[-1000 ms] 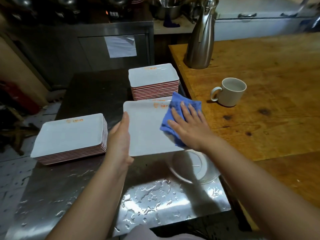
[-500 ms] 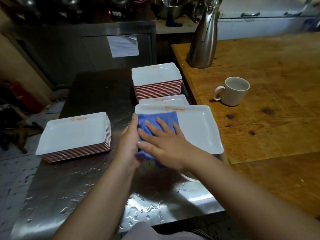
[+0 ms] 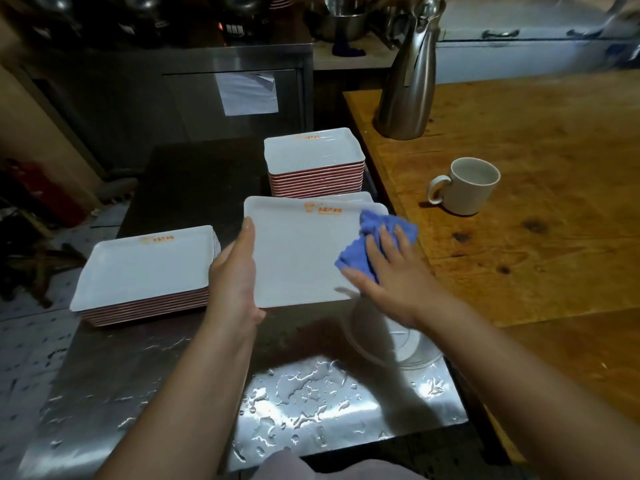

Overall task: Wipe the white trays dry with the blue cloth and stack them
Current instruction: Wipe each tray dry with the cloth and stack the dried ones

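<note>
Over the wet counter (image 3: 311, 393), left hand (image 3: 235, 275) grips the crosswise tray (image 3: 298, 251); flat right hand (image 3: 391, 275) presses cloth (image 3: 377, 233).

I have a single view, from the camera worn on the person's head, so no second view shares anything with it. It looks forward and steeply down onto the wet steel counter (image 3: 311, 393), close enough that both forearms run in from the bottom edge. Taking the white mug (image 3: 464, 190) as my landmark: the wooden counter (image 3: 536, 140) under it fills the right side, the steel counter lies to its left, and the steel jug (image 3: 407, 88) stands beyond it. The wide lens bends the edges, and the far background stays dim.
</note>
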